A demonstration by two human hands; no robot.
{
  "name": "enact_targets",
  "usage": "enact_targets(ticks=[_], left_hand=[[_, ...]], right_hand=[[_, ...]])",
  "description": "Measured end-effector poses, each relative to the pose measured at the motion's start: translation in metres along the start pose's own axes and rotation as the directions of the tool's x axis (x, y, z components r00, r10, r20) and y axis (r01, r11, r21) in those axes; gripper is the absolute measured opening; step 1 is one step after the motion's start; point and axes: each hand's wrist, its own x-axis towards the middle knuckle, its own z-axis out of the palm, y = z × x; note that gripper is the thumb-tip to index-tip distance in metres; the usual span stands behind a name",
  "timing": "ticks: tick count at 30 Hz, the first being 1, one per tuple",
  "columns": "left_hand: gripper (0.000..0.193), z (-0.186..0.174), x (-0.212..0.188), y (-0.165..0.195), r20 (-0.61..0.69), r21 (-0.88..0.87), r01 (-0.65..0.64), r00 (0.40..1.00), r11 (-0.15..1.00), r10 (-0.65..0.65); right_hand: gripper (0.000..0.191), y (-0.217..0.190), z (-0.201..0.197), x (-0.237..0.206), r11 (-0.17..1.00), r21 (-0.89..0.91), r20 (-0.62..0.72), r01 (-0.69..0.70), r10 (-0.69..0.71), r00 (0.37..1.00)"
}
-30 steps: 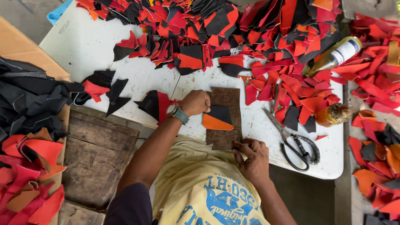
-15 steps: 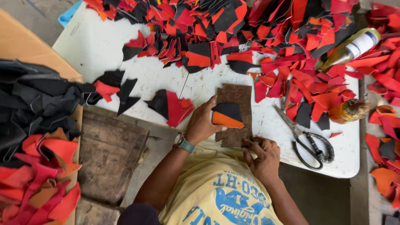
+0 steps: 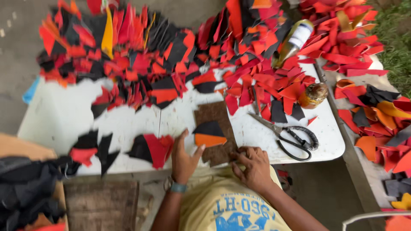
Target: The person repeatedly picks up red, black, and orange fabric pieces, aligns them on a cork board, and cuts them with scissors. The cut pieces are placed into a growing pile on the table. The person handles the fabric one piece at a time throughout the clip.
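Fingers of the left hand [image 3: 185, 157] lie flat and spread, gripping nothing, palm down on the white table [image 3: 64, 115] at the left edge of the brown board [image 3: 214, 115]; thumb points right toward the stacked piece. Right hand [image 3: 253, 166] sits at the board's near right corner, fingers curled onto its edge, touching it; whether it pinches anything small there I cannot tell. Black-and-orange cut piece [image 3: 208, 133] lies on the board, black half above, orange half below, just right of the left thumb and up-left of the right fingers, touching neither hand clearly. Open room: bare white tabletop to the left of the left hand and between board and scissors [image 3: 291, 137]; near table edge runs right under both wrists. Scissors lie right of the board, handles toward the table's right edge. Small red and black scraps [image 3: 152, 149] sit just left of the left hand. Far half of the table is buried under the big scrap pile [image 3: 171, 55], red, orange, black. Brown jar [image 3: 314, 95] and a lying bottle [image 3: 294, 40] stand further right, well apart from both hands.
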Motion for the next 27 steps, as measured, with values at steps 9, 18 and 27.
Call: enact_targets(ticks=[9, 18, 27], left_hand=[[0.07, 0.01, -0.014, 0.006, 0.042, 0.184, -0.132, 0.991, 0.974, 0.127], [0.082, -0.007, -0.021, -0.005, 0.177, 0.219, -0.163, 0.976, 0.962, 0.125], [0.033, -0.014, -0.007, -0.007, 0.325, 0.19, -0.27, 0.925, 0.944, 0.2]], right_hand=[[0.037, 0.064, -0.062, -0.017, 0.979, -0.149, -0.179, -0.142, 0.114, 0.977], [0.028, 0.106, -0.059, -0.024, 0.951, -0.272, -0.257, -0.147, 0.076, 0.964], [0.025, 0.107, -0.044, -0.011, 0.937, -0.304, -0.302, -0.172, 0.077, 0.95]])
